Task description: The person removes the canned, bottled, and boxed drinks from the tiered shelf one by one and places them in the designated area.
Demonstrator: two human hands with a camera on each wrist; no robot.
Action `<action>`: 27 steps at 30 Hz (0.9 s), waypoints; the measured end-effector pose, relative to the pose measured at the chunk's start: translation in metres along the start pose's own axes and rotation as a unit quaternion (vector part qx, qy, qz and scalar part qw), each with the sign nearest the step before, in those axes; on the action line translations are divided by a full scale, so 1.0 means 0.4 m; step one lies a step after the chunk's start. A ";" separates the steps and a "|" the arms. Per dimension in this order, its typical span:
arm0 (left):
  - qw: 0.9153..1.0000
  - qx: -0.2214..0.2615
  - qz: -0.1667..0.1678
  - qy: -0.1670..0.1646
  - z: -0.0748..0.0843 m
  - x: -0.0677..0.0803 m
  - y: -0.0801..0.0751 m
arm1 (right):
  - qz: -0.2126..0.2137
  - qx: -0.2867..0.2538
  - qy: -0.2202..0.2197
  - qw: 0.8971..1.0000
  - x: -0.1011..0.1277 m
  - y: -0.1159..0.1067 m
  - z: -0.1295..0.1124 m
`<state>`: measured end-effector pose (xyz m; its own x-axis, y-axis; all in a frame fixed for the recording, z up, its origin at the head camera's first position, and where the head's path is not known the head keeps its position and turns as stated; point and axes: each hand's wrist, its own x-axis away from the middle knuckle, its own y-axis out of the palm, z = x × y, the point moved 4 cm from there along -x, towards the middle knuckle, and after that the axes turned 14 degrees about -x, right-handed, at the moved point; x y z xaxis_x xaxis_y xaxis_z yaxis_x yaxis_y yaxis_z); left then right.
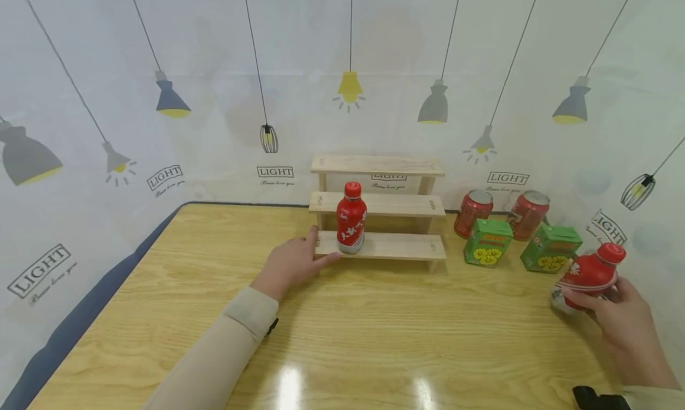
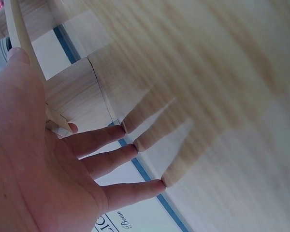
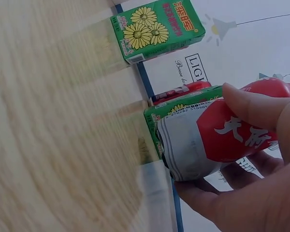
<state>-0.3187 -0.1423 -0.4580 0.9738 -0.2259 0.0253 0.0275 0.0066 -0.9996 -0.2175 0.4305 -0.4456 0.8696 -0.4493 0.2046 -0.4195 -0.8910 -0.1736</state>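
A pale wooden three-step rack (image 1: 390, 205) stands at the back of the table. A red plastic bottle with a white base (image 1: 351, 220) is upright on its lowest step, near the left end. My left hand (image 1: 293, 262) is at that end, thumb along the step's front edge beside the bottle and index finger against the end. In the left wrist view, the other fingers (image 2: 111, 162) are spread straight, their tips on the table. At the far right, my right hand (image 1: 623, 315) grips a second red bottle (image 1: 588, 273), tilted, with the cap toward the upper right.
Two red cans (image 1: 473, 213) stand right of the rack. In front of them are two green drink boxes with yellow flowers (image 1: 488, 242). A light wall covering printed with lamps (image 1: 374, 113) runs behind the wood-grain table (image 1: 374, 338).
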 end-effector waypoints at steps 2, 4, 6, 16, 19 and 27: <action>1.000 0.001 0.000 0.000 0.000 0.000 0.002 | 0.000 0.009 0.014 1.000 -0.006 -0.003 0.006; 1.000 0.002 -0.001 0.001 0.001 0.000 0.002 | -0.003 0.024 0.022 0.999 -0.011 -0.003 0.012; 1.000 0.002 -0.003 0.000 0.001 0.002 0.001 | -0.008 0.033 0.027 0.999 -0.016 -0.001 0.017; 1.000 -0.001 -0.003 -0.002 0.001 0.006 -0.006 | -0.005 0.015 0.019 1.000 -0.028 0.010 0.033; 1.000 0.000 -0.001 -0.002 0.000 0.005 -0.005 | -0.002 0.001 0.023 1.000 -0.034 0.010 0.035; 1.000 -0.003 -0.002 0.000 0.000 0.003 -0.002 | -0.025 -0.058 0.034 0.997 -0.027 0.007 0.045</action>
<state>-0.3176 -0.1427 -0.4570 0.9736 -0.2262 0.0291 0.0297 -0.0007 -0.9996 -0.2233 0.4340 -0.4654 0.8726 -0.4034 0.2753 -0.4064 -0.9124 -0.0487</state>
